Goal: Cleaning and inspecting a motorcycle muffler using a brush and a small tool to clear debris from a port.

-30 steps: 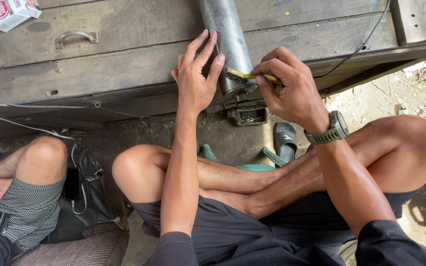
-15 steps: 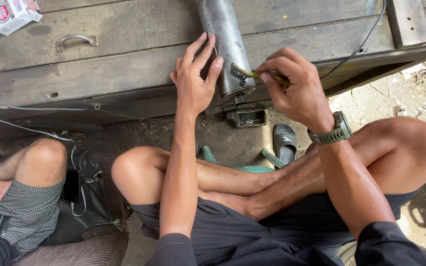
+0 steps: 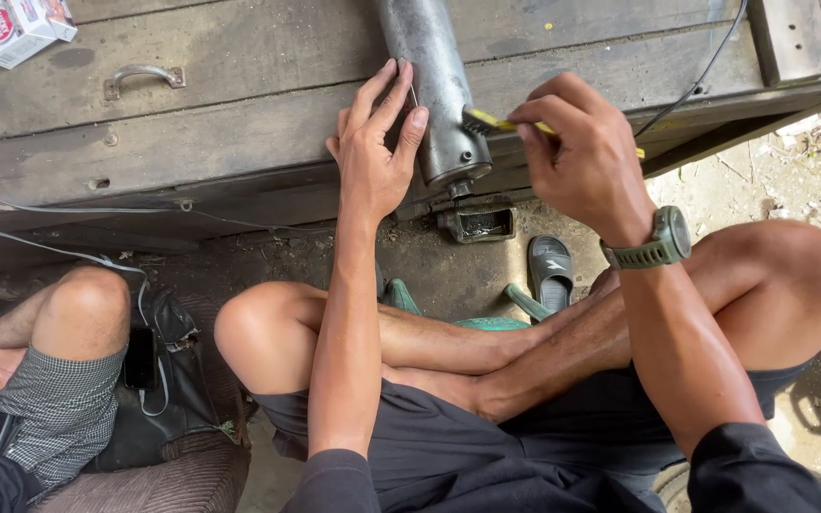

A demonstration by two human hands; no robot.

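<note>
A grey metal cylinder [image 3: 434,85] lies across a weathered wooden bench [image 3: 239,104], its near end hanging over the edge. My left hand [image 3: 377,142] rests flat against the cylinder's left side, fingers spread. My right hand [image 3: 586,157] grips a small yellow-handled brush [image 3: 491,121], whose dark bristle end touches the cylinder's right side near its end. A green watch sits on my right wrist. I sit cross-legged in dark shorts just below the bench.
Another person's knee and checked shorts [image 3: 59,380] are at the left, beside a black bag with a phone [image 3: 140,356]. A small metal tray [image 3: 475,221] and a sandal [image 3: 551,269] lie on the dirt floor. A drawer handle [image 3: 143,76], a red-and-white box [image 3: 16,28] and wires sit on the bench.
My right hand has moved the brush along the cylinder's end, from just below its rim to slightly higher on the right side. My left hand has stayed on the cylinder.
</note>
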